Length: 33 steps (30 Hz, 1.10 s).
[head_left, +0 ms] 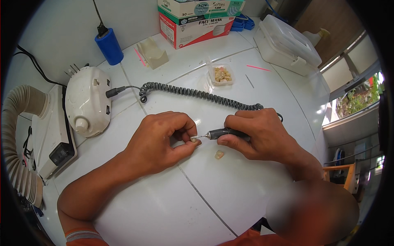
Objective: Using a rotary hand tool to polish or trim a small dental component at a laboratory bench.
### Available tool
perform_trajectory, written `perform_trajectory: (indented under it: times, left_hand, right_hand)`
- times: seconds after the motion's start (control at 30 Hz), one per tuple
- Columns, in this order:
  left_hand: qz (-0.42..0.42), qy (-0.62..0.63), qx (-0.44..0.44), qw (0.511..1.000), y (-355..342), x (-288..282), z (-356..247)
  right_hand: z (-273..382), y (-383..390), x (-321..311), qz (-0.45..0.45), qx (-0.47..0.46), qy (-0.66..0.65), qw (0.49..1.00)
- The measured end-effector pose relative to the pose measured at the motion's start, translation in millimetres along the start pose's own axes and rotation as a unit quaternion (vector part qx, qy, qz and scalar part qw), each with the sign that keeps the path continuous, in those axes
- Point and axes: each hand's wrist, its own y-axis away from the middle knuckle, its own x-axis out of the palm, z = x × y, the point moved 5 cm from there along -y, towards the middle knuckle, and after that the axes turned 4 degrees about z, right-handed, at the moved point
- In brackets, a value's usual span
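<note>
My left hand [160, 137] pinches a small whitish tooth-shaped piece [194, 140] between thumb and fingertips. My right hand [264, 135] is wrapped round a dark rotary handpiece [219, 133], held almost level. Its thin metal bit points left and reaches the piece at my left fingertips; whether the two touch is too small to tell. A loose cream tooth-shaped piece [219, 154] lies on the white tiled table, just below the handpiece. From the handpiece's rear, a black coiled cord [197, 93] runs behind my hands to a white control unit [88, 102] on the left.
Beyond my hands stands a small clear box [224, 83] of cream pieces. Farther back are a beige holder [154, 55], a blue cylinder [109, 47], stacked mask boxes [197, 30] and a lidded white case [287, 45]. A ribbed hose [16, 139] curves along the left edge.
</note>
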Motion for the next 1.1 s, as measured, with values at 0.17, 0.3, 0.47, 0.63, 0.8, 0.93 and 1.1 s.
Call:
perform_trajectory:
  times: [0.17, 0.3, 0.47, 0.63, 0.8, 0.93, 1.1]
  left_hand:
    - [0.002, 0.003, -0.009, 1.0, 0.2, 0.2, 0.5]
    - [0.0, -0.001, -0.002, 1.0, 0.0, 0.7, 0.0]
    - [-0.001, -0.002, -0.006, 1.0, 0.1, 0.0, -0.3]
    - [-0.001, -0.005, -0.003, 1.0, 0.6, 0.0, -0.1]
    - [0.0, 0.001, -0.006, 1.0, 0.5, 0.4, 0.8]
    - [-0.001, -0.006, -0.003, 1.0, 0.5, 0.1, 0.2]
    - [-0.002, -0.001, -0.001, 1.0, 0.7, -0.3, 0.1]
  right_hand:
    - [0.4, -0.2, 0.1, 0.001, 0.007, 0.008, 1.0]
    - [0.5, 0.1, 0.0, 0.002, 0.003, 0.004, 1.0]
    - [1.2, 0.1, 0.1, 0.003, 0.001, 0.0, 1.0]
    - [-1.9, 0.8, 2.7, -0.021, 0.005, -0.016, 1.0]
    - [0.1, 1.0, 3.4, -0.013, 0.002, 0.005, 1.0]
    - [0.3, 0.5, 2.6, -0.005, -0.007, 0.012, 1.0]
    - [0.3, 0.3, 1.6, -0.003, -0.002, 0.01, 1.0]
